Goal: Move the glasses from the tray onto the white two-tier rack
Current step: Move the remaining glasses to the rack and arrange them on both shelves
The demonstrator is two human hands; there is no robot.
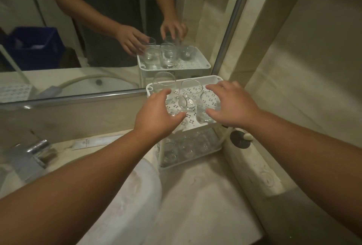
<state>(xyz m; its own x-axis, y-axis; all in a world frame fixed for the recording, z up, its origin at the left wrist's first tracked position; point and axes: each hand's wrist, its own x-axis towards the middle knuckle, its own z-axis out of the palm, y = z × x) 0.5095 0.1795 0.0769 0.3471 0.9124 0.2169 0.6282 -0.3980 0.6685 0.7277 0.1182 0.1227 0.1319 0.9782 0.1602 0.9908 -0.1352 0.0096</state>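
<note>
The white two-tier rack [214,79] stands in the counter's corner against the mirror. Its top tier holds several clear glasses: one at the back left [164,82], one in the middle [191,93]. My left hand [156,116] grips a third glass [179,105] at the front left. My right hand [234,103] has thumb and fingers arched round a fourth glass [207,108] at the front right. Both held glasses sit low over the perforated tier. Several more glasses [186,146] fill the lower tier. No tray is in view.
A mirror [98,29] backs the counter and reflects the rack and both hands. A white basin [125,195] and a chrome tap [33,156] lie to the left. A wall [293,68] closes the right side. A dark round stopper [240,139] lies beside the rack.
</note>
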